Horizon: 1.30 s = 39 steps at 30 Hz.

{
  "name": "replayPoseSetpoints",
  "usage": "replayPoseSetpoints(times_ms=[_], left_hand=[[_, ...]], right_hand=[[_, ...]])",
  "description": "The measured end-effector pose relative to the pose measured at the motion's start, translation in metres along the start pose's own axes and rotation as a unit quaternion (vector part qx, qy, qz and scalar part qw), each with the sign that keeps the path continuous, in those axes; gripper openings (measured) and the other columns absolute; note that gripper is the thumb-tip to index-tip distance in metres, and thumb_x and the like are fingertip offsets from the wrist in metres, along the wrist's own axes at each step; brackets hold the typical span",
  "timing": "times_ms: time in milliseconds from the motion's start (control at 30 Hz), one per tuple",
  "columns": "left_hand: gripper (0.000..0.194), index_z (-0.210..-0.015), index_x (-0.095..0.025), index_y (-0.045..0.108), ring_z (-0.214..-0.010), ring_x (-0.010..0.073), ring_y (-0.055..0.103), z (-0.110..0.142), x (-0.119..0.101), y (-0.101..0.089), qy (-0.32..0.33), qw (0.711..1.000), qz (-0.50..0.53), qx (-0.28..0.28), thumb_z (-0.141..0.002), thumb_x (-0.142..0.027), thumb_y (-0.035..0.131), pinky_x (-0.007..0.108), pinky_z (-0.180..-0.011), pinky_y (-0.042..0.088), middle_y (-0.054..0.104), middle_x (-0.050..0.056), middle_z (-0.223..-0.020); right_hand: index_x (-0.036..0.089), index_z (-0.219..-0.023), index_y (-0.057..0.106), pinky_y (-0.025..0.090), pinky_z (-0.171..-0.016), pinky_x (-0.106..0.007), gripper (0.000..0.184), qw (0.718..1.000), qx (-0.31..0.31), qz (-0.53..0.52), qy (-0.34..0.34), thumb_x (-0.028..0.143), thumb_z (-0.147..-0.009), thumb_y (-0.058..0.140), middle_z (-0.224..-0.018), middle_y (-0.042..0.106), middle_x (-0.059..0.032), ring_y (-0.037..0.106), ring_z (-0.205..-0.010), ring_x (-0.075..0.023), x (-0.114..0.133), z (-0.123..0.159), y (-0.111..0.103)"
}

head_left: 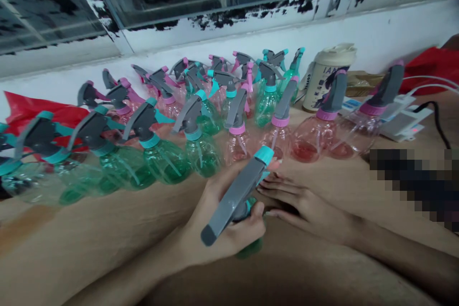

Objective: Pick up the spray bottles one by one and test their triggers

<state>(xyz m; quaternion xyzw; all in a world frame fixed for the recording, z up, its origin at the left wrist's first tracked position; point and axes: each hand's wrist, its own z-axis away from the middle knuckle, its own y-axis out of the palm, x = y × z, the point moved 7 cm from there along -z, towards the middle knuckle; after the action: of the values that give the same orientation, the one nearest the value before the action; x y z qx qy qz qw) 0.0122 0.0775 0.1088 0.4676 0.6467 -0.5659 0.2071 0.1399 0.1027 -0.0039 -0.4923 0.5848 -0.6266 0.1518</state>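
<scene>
A green spray bottle (251, 248) with a grey and teal spray head (234, 196) is in my left hand (218, 241). The fingers wrap around it just below the head, and its nozzle points away from me to the right. Most of its body is hidden behind the hand. My right hand (304, 203) is just right of the bottle, palm down and low over the table, its fingers stretched toward the nozzle. I cannot tell whether the fingertips touch the bottle. Ahead stand a green spray bottle with a teal collar (202, 153) and a pink spray bottle (238, 146).
Several more green and pink spray bottles (167, 160) stand in rows along the wall. Behind them on the right is a cream coffee cup (326, 79). A white power strip (405, 117) with cables lies at the right. Red plastic (46, 110) shows at the left.
</scene>
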Motion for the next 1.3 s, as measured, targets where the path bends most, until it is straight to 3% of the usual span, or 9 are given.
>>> replayPoseSetpoints(times_ms=[133,300,467,700,867,1100,1200,1300], left_hand=[[0.046,-0.105,-0.022,0.054,-0.082,0.0203,0.063,-0.001,-0.004,0.0,0.08,0.996,0.009,-0.029,-0.061,-0.009,0.06,0.034,-0.078,0.053,0.064,0.002,-0.094],[0.059,-0.112,-0.021,0.052,-0.095,0.0252,0.061,-0.001,-0.008,0.001,0.142,0.99,0.006,-0.022,-0.057,-0.012,0.069,0.038,-0.088,0.051,0.063,0.004,-0.106],[0.056,-0.104,-0.02,0.053,-0.085,0.0257,0.063,-0.004,-0.013,-0.001,0.149,0.989,0.005,-0.01,-0.051,-0.016,0.071,0.039,-0.079,0.054,0.064,0.005,-0.094],[0.059,-0.104,-0.018,0.054,-0.086,0.0265,0.063,-0.003,-0.011,-0.003,0.151,0.988,0.032,0.013,-0.048,-0.021,0.072,0.042,-0.081,0.053,0.064,0.007,-0.098],[0.044,-0.089,-0.018,0.056,-0.075,0.0227,0.064,-0.006,-0.011,-0.003,0.13,0.991,0.041,-0.003,-0.047,-0.016,0.071,0.037,-0.071,0.054,0.065,0.005,-0.085],[0.026,-0.073,-0.021,0.053,-0.063,0.0209,0.063,-0.007,-0.016,-0.003,0.147,0.988,0.021,-0.037,-0.051,-0.019,0.067,0.036,-0.061,0.054,0.063,0.003,-0.07],[0.028,-0.079,-0.02,0.055,-0.067,0.0211,0.064,-0.006,-0.014,-0.004,0.155,0.987,0.036,-0.033,-0.053,-0.018,0.067,0.035,-0.065,0.055,0.065,0.003,-0.074],[0.042,-0.097,-0.02,0.056,-0.081,0.0234,0.066,-0.005,-0.012,-0.002,0.162,0.986,0.037,-0.016,-0.056,-0.015,0.066,0.036,-0.077,0.055,0.067,0.005,-0.091]], right_hand=[[0.021,-0.133,0.043,0.027,-0.11,-0.045,0.048,1.0,-0.01,-0.007,0.003,0.042,-0.091,0.043,-0.138,0.045,-0.0055,0.035,-0.13,-0.0206,-0.002,0.001,0.0],[0.025,-0.131,0.046,0.029,-0.108,-0.045,0.044,0.999,-0.03,-0.023,0.003,0.041,-0.09,0.046,-0.136,0.047,-0.0034,0.038,-0.128,-0.021,-0.003,0.002,-0.001],[0.026,-0.13,0.046,0.031,-0.107,-0.046,0.045,0.999,-0.038,-0.028,-0.01,0.041,-0.088,0.049,-0.136,0.048,-0.0039,0.04,-0.127,-0.0223,-0.003,0.002,-0.002],[0.025,-0.132,0.044,0.028,-0.109,-0.046,0.046,1.0,-0.024,-0.008,-0.005,0.042,-0.089,0.047,-0.138,0.045,-0.0033,0.037,-0.129,-0.0217,-0.004,0.002,0.001],[0.025,-0.131,0.045,0.03,-0.108,-0.044,0.045,0.999,-0.036,-0.024,-0.007,0.04,-0.089,0.048,-0.137,0.047,-0.0034,0.039,-0.128,-0.0208,0.0,0.0,-0.002],[0.022,-0.132,0.045,0.027,-0.109,-0.045,0.046,0.999,-0.032,-0.025,-0.004,0.041,-0.089,0.046,-0.137,0.046,-0.0054,0.037,-0.129,-0.021,-0.002,0.001,0.0],[0.022,-0.131,0.045,0.027,-0.11,-0.045,0.046,0.999,-0.026,-0.025,-0.002,0.041,-0.09,0.045,-0.137,0.046,-0.0048,0.036,-0.129,-0.0204,-0.002,0.001,0.0],[0.023,-0.13,0.046,0.028,-0.109,-0.044,0.044,0.999,-0.02,-0.027,0.0,0.041,-0.09,0.045,-0.137,0.047,-0.0043,0.037,-0.129,-0.02,-0.002,0.0,0.0]])
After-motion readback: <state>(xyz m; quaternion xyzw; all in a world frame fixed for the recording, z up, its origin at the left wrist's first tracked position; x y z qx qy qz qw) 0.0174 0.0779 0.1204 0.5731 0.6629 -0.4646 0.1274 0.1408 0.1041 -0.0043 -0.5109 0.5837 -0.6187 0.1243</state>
